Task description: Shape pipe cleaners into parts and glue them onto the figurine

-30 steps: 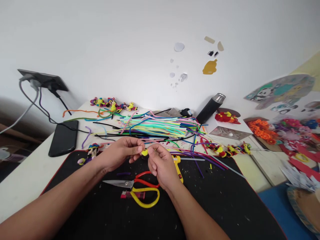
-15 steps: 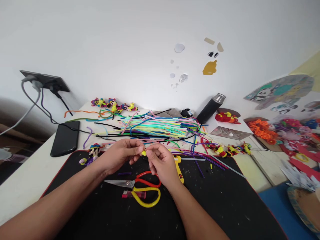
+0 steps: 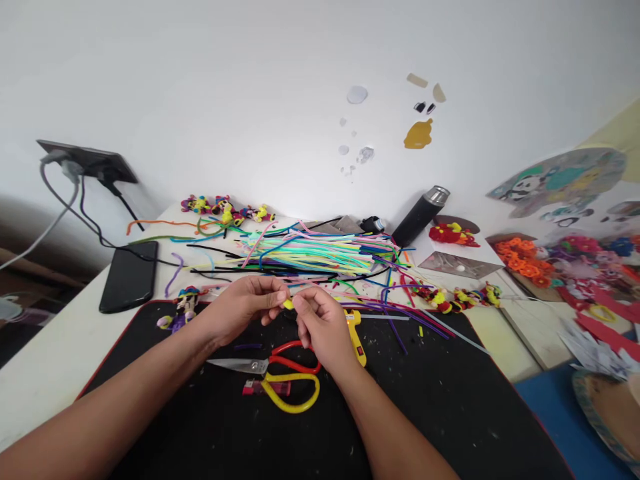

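Observation:
A small yellow piece is pinched between the fingertips of both hands, above the black mat. My left hand is closed on it from the left, thumb against forefinger. From the right, my right hand also grips it, its fingers curled. Just below lie scissors with one red and one yellow handle, over a pink lighter. The yellow glue gun is partly hidden behind my right hand. A short purple strip rests below my left hand.
Behind the hands lies a heap of coloured pipe cleaners. A black phone is at the left, a dark flask at the back. Small colourful figures lie at the mat's edge, and orange pieces at the right.
The view has shifted very slightly. Both hands keep their pinch on the yellow piece, with only a small movement of the fingers.

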`<state>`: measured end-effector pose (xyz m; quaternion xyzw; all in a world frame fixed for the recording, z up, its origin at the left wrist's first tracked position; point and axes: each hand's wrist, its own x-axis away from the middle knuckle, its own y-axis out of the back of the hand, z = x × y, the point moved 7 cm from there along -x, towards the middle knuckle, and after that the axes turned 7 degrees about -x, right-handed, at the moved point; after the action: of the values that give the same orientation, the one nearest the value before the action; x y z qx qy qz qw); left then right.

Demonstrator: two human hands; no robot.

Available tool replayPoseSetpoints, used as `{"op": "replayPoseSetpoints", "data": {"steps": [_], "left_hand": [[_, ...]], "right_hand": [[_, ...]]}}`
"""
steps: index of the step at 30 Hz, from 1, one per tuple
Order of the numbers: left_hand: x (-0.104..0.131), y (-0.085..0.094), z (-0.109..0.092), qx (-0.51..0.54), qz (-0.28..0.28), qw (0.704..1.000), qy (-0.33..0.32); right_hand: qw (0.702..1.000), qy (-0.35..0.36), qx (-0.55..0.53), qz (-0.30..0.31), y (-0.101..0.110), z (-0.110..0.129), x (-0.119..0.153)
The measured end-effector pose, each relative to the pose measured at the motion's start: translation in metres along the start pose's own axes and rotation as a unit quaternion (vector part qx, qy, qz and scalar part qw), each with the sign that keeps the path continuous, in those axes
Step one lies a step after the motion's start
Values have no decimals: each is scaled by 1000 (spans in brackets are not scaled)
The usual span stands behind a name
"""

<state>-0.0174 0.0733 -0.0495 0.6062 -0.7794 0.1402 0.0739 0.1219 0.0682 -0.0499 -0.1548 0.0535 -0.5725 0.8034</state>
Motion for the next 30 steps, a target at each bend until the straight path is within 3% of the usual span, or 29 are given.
{"op": "replayPoseSetpoints", "data": {"steps": [3, 6, 10, 14, 19, 25, 30], "left_hand": [[4, 3, -9, -85, -12, 995, -44], [14, 4, -25, -218, -43, 967, -123], [31, -6, -50, -392, -76, 873, -280], [41, -18, -59, -473, -64, 786, -393], [45, -21, -59, -494, -48, 748, -440], [55, -26, -59, -541, -27, 695, -473], [57, -27, -57, -561, -20, 671, -484]], "right_hand": [[1000, -6, -10, 1, 1, 0, -1], [999, -16, -29, 4, 2, -3, -2], [998, -32, -50, 18, 2, -10, -3], [999, -32, -26, 19, 3, -10, -4], [998, -48, 2, 31, 2, -10, -4], [993, -96, -38, 63, -3, -17, -2], [992, -97, -39, 68, -5, -17, 0]]}}
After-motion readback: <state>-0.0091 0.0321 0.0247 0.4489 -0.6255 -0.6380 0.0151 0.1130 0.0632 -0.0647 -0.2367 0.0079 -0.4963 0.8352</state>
